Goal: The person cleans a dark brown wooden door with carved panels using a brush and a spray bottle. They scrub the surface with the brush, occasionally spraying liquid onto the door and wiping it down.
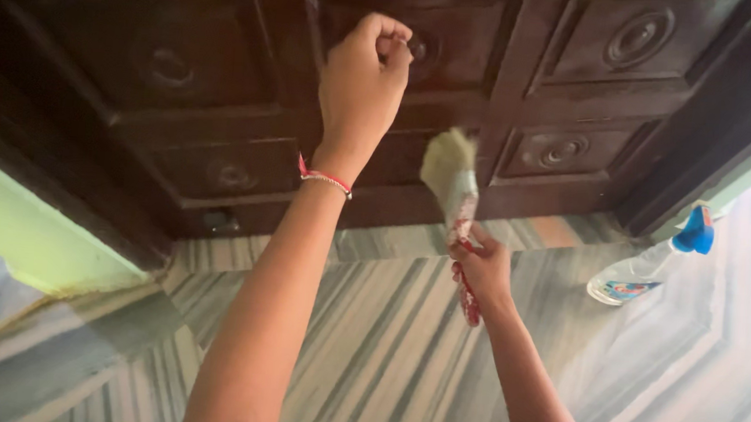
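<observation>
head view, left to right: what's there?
Green wall edge → left hand closed against the dark carved wooden door → paintbrush held by the right hand → clear spray bottle with a blue nozzle lying on the striped floor.

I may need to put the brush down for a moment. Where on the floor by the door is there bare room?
Bare striped floor lies between the two arms, and more right of the right hand, short of the spray bottle. It is tighter at the door, where the left hand and the brush work.
</observation>
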